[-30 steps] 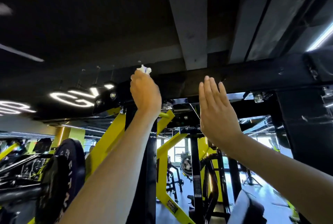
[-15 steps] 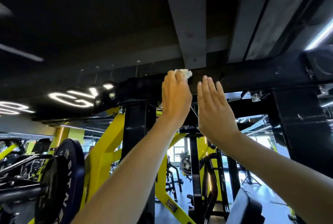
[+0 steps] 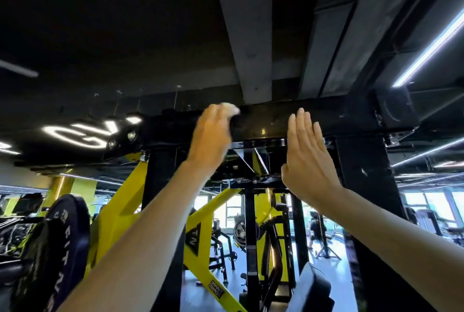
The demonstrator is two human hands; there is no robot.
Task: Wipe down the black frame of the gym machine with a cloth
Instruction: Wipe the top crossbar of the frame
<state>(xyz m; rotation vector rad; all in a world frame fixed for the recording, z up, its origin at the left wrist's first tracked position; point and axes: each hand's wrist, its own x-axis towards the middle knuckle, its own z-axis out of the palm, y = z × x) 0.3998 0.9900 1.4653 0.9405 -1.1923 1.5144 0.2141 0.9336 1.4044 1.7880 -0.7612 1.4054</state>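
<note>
The black top crossbeam [image 3: 273, 120] of the gym machine runs overhead across the view. My left hand [image 3: 212, 136] is raised to it and grips a small white cloth [image 3: 233, 109], of which only a blurred bit shows past the fingertips, pressed against the beam. My right hand [image 3: 305, 156] is held up flat beside it, fingers straight and together, palm toward the beam and holding nothing. Whether the right hand touches the beam is not visible.
Black uprights [image 3: 369, 201] stand under the beam at right and behind my left arm. Yellow machine arms [image 3: 118, 206] slope down to the left of centre. A black weight plate [image 3: 62, 244] sits at lower left, a padded seat [image 3: 313, 289] at the bottom.
My left hand slid the cloth right along the beam toward my right hand, then back left a little. My right hand stayed flat in about the same place.
</note>
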